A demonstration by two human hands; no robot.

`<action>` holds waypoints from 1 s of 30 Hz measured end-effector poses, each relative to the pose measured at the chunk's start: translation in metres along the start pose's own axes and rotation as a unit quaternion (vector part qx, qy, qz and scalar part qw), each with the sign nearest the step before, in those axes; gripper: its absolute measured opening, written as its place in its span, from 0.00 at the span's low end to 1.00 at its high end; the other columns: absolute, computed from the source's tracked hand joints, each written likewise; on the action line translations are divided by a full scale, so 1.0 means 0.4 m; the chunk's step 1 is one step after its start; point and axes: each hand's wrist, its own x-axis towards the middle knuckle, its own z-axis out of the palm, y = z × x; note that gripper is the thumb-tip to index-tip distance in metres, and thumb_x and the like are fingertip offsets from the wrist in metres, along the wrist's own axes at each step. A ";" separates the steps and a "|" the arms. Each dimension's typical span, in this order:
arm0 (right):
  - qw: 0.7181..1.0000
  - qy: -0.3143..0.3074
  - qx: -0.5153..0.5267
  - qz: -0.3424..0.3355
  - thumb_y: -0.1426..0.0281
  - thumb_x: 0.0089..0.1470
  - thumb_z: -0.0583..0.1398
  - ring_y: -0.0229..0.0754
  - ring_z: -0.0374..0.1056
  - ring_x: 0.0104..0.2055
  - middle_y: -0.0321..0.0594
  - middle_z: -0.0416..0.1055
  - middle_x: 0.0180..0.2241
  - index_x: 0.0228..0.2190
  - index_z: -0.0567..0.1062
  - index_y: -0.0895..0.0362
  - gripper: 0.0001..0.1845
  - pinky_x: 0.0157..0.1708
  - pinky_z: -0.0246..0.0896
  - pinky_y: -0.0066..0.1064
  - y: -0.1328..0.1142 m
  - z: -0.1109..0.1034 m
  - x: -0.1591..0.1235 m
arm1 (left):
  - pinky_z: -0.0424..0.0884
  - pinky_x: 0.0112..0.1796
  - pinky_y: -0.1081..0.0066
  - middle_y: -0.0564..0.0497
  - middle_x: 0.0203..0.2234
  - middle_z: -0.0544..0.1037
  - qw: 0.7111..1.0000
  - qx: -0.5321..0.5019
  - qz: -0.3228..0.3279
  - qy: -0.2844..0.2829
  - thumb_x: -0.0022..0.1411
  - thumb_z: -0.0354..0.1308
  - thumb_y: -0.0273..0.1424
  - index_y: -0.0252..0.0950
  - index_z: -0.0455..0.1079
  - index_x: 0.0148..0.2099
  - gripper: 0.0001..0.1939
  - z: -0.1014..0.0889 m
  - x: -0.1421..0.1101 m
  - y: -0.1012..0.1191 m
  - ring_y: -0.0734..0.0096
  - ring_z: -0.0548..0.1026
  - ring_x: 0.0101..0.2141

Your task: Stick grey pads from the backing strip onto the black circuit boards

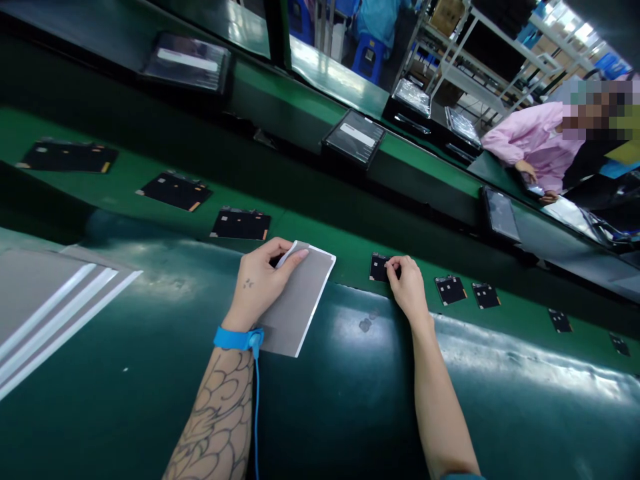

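**Grey sheet (299, 301) and black panel (379, 268) on a green bench (125, 413)**

The glossy dark green bench fills the lower frame, and the view runs at a slant. Beyond its curved far edge lies a brighter green belt (330, 250) carrying a spaced row of black panels with orange-marked edges. A farther belt (300, 90) carries dark tablets (354, 138). Past it stand a blue stool (369, 57) and metal shelving (480, 60). At the right, a co-worker in a pink smock (530, 140) handles a small item, well apart from the person's own hands.

Bare mat spreads in front of both arms and between them. A stack of pale grey sheets (45, 300) lies near the left edge, well left of the left hand (263, 283).

The left hand's fingers (295, 257) are curled, gripping the top of the grey sheet where a white corner (287, 253) curls up. The sheet is thin, matte and white-edged, and lies tilted on the mat. The right hand (407, 287) pinches the black panel at the belt's edge, its fingertips (393, 263) closed on it. A blue wrist strap (235, 338) circles the left wrist.
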 end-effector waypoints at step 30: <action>0.998 -0.003 0.022 0.053 0.60 0.75 0.50 0.52 0.68 0.49 0.42 0.71 0.43 0.43 0.69 0.51 0.12 0.51 0.53 0.44 0.061 -0.030 -0.045 | 0.69 0.36 0.64 0.50 0.34 0.84 1.000 0.007 -0.006 0.001 0.70 0.66 0.46 0.41 0.79 0.39 0.14 0.001 0.000 0.000 0.60 0.78 0.36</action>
